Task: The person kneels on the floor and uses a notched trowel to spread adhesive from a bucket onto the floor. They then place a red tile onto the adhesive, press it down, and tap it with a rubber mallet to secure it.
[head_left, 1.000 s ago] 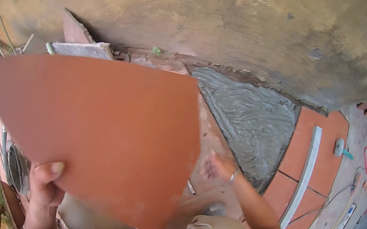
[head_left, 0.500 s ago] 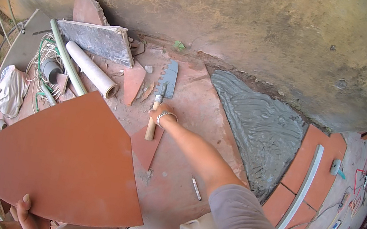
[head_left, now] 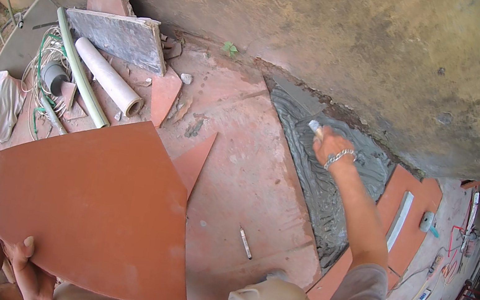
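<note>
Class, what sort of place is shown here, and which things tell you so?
Probably an outdoor tiling site: wet grey mortar spread on the floor, a big red tile in the left hand, pipes and offcuts nearby.

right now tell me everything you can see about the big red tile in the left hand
The big red tile is a flat terracotta-coloured slab with a smooth matte face, faintly dusty. It looks cut: one long edge curves, and the others run to sharp corners. It is held roughly level above the reddish floor, filling the lower left of the view. The left hand grips its near edge, thumb on top. Nothing else touches it as far as shows; a smaller triangular offcut lies by its far corner.
</note>
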The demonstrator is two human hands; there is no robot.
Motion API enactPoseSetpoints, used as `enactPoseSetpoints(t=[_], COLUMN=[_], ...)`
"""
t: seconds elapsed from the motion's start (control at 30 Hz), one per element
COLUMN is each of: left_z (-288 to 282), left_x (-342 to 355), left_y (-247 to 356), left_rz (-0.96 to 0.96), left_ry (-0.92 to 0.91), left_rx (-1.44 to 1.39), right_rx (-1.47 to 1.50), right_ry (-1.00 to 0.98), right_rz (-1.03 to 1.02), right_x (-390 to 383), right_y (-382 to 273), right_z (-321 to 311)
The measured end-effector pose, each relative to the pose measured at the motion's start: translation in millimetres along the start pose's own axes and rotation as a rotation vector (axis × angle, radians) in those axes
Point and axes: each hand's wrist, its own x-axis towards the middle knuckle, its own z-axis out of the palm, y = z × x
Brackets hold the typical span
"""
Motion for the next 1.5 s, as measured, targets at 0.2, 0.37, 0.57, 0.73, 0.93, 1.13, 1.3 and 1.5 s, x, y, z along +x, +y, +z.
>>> enactPoseSetpoints(t=[0.2,0.37,0.57,0.73,0.93,1.13,1.3,1.5], left_z=[15,18,16,16,27,28,29,43], left_x=[-6,-10,-9,-5,-6,-3,-3,-10], left_y=[-3,-8,-9,-8,-16,-17,-15,-21], left_rz=[-0.028,-0.039,-0.068,-0.071,0.01,-0.024,-0.1,-0.092], left_ry=[-0.086,-0.045,-0.083,-0.118,-0.095,-0.145,-0.279,-0.259], left_rx=[0.056,0.08,0.114,0.12,0.165,0.113,0.091,0.134], right_rx=[-0.108,-0.143,-0.118,-0.074,-0.105,-0.074,-0.071,-0.071], right_ry=[-0.027,-0.021,-0.083,-0.14,-0.208,-0.242,-0.249,-0.25], right_rz=[0.017,0.029,0.067,0.085,0.132,0.177,0.173,0.202], right_x=[33,42,45,23,-28,-87,-143,-202], right_y=[3,-7,-11,-4,17,44,67,93], right_z=[0,1,3,10,20,35,53,74])
